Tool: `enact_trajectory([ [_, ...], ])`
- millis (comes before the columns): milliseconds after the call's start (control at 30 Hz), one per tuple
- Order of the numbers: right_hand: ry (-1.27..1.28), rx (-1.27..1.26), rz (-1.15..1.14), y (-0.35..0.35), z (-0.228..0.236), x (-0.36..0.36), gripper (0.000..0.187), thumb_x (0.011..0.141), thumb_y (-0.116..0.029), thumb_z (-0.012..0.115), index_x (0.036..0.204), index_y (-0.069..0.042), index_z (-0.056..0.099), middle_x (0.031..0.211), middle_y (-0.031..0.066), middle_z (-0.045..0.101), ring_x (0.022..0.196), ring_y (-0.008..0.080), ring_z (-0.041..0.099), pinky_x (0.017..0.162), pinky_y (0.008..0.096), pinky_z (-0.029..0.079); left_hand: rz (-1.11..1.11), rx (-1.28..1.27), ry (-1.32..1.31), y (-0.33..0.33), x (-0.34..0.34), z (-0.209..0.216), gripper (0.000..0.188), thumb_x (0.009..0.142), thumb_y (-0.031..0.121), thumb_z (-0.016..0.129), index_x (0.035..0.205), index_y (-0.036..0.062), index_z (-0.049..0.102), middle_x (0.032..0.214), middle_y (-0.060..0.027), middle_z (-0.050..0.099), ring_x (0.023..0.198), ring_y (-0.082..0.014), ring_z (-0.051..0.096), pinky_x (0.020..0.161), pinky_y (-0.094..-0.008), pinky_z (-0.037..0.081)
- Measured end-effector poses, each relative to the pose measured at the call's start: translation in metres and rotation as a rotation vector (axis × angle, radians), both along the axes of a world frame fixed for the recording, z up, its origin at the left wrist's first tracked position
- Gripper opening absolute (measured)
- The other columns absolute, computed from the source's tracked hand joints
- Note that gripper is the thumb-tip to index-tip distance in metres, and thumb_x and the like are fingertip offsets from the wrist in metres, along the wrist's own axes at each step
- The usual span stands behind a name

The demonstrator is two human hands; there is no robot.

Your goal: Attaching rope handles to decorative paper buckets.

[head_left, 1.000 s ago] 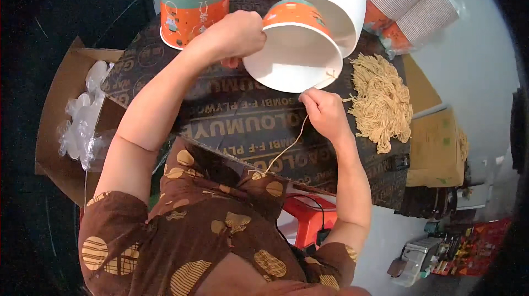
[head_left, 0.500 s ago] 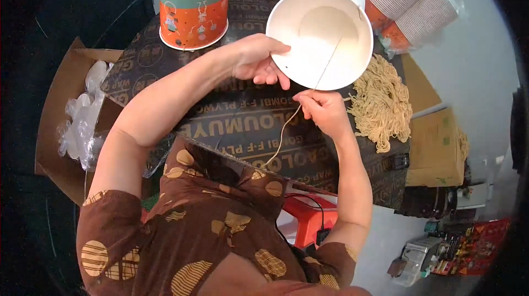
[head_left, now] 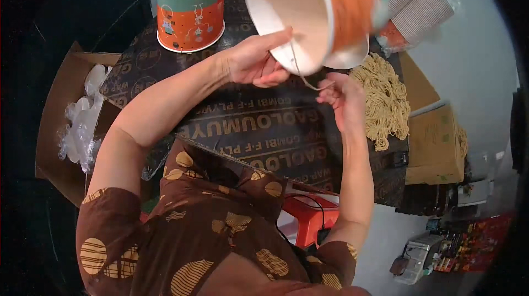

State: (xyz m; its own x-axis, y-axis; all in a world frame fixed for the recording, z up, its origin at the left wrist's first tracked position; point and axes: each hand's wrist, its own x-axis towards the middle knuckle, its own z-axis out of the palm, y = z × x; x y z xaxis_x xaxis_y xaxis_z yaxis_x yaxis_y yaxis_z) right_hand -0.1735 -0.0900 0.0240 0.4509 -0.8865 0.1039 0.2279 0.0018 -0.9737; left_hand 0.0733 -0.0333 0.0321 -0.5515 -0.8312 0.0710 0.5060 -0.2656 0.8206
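Observation:
My left hand (head_left: 259,62) grips the lower rim of a tilted paper bucket (head_left: 352,9), its thumb inside and its fingers beneath. The bucket is orange and green outside and white inside, and its outer side is blurred by motion. A thin tan cord (head_left: 299,70) comes from inside the bucket near my left thumb and hangs over the rim. It curves across to my right hand (head_left: 344,100), whose curled fingers hold it just below and right of the bucket. Right of that hand lies a heap of tan cords (head_left: 380,100).
A matching bucket (head_left: 191,17) stands upside down at the table's far left. Behind the held bucket shows a white round rim (head_left: 352,56). Nested stacks of paper buckets (head_left: 421,15) lie at the far right. Cardboard boxes flank the dark printed table (head_left: 248,130), the left one (head_left: 60,97) holding clear plastic.
The bucket has swung up and turned, showing its orange side instead of its open mouth. My right hand has shifted slightly right and up, and the cord now bends over the rim.

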Motion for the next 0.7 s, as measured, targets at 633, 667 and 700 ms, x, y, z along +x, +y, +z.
enact_trajectory([
  [633, -0.258, -0.366, -0.043, 0.035, 0.012, 0.017, 0.03, 0.094, -0.007, 0.052, 0.121, 0.003, 0.042, 0.095, 0.0185, 0.066, 0.081, 0.0175, 0.063, 0.075, 0.0321, 0.053, -0.159, 0.048, 0.289, 0.001, -0.019, -0.023, 0.078, 0.091, 0.07, 0.018, 0.067, 0.0026, 0.05, 0.074, -0.0282, 0.06, 0.049, -0.032, 0.056, 0.045, -0.0368, 0.048],
  [667, -0.26, -0.364, -0.042, 0.035, 0.012, 0.017, 0.03, 0.094, -0.007, 0.052, 0.121, 0.003, 0.042, 0.095, 0.0185, 0.066, 0.081, 0.0175, 0.063, 0.075, 0.0321, 0.053, -0.158, 0.05, 0.288, 0.001, -0.018, -0.023, 0.078, 0.091, 0.07, 0.018, 0.067, 0.0026, 0.05, 0.074, -0.0282, 0.06, 0.049, -0.032, 0.056, 0.045, -0.0368, 0.048],
  [700, -0.246, -0.344, -0.023, 0.036, 0.011, 0.018, 0.026, 0.094, -0.007, 0.053, 0.117, 0.003, 0.045, 0.095, 0.018, 0.067, 0.08, 0.0173, 0.063, 0.075, 0.0318, 0.052, -0.144, 0.051, 0.293, 0.001, -0.017, -0.023, 0.079, 0.091, 0.07, 0.018, 0.068, 0.0026, 0.051, 0.075, -0.0285, 0.06, 0.049, -0.0325, 0.056, 0.045, -0.037, 0.048],
])
